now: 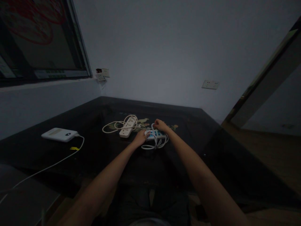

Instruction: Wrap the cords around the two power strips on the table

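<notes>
A power strip with blue sockets [158, 134] lies on the dark table, with its white cable [157, 145] looped over and around it. My left hand [140, 138] grips the strip's left end, thumb on top. At the strip's far side, my right hand [160, 125] has its fingers closed on a raised loop of that cable. Just left of my hands rests a second, cream-white power strip [127, 128], standing at a slant. Its own cable [108, 131] coils across it and out to the left. The dim light blurs the fingertips.
A white power bank [60, 134] sits at the table's left, its thin cable [56, 163] trailing off the near edge. Beside that cable is a yellow scrap [74, 148]. Wall sockets [210, 84] are behind the black table [188, 163]; a window [42, 40] is at left.
</notes>
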{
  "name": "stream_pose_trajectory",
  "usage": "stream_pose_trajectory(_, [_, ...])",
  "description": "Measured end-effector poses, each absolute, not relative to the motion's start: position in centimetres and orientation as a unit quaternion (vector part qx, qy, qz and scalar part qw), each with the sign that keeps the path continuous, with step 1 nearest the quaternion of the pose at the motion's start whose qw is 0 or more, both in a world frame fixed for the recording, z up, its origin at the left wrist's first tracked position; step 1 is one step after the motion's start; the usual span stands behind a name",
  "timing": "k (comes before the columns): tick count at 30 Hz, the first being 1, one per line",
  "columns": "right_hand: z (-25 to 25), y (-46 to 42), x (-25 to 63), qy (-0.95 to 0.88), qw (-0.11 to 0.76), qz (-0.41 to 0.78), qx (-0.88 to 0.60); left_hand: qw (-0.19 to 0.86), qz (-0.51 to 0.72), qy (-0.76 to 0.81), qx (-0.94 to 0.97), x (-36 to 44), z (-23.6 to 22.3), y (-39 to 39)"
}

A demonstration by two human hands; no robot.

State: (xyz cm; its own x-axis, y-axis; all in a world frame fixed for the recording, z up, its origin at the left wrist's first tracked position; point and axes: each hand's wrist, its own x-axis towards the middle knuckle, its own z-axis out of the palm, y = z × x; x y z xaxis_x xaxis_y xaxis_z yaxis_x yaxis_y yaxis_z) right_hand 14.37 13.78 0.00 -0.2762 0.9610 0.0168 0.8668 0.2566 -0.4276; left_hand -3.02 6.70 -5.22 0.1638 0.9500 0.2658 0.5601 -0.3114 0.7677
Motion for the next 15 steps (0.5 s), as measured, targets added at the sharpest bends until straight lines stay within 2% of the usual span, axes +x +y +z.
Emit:
stream_pose_trajectory(10, [-0.1,12.6,12.1,-0.764,0.201,0.182,-0.585,0.239,0.4,0.484,0.741,-3.1,-5.5,6.9])
stream_pose_trajectory(15, [1.8,11.0,12.6,-0.785,0.293,0.2,-0.508,0.219,0.398,0.493,0.742,-3.4,-5.4,7.3])
